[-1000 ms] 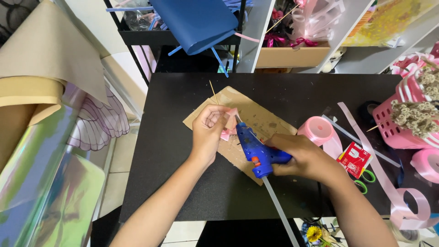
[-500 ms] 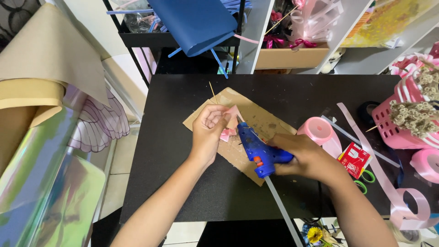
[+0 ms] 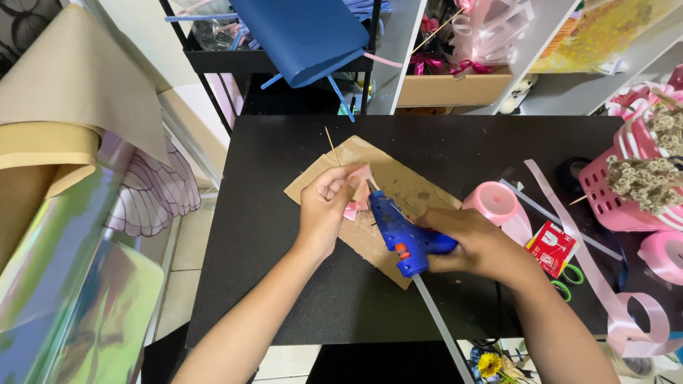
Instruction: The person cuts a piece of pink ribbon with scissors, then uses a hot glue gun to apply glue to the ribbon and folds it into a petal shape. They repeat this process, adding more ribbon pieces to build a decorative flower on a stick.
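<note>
While the left hand (image 3: 324, 210) pinched a small pink piece (image 3: 358, 190) over the cardboard (image 3: 398, 186) on the surface (image 3: 284, 284), the right hand (image 3: 480, 245) gripped the glue gun (image 3: 402, 235). The nozzle seemed almost touching; a small dab, fingers kept back, suited best.

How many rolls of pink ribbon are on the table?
2, perhaps more hidden: one pink ribbon roll beside the right hand, another at the right edge below the pink basket.

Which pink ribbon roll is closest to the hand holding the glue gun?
The pink ribbon roll just beyond the right hand; the other roll lies at the table's right edge.
</note>
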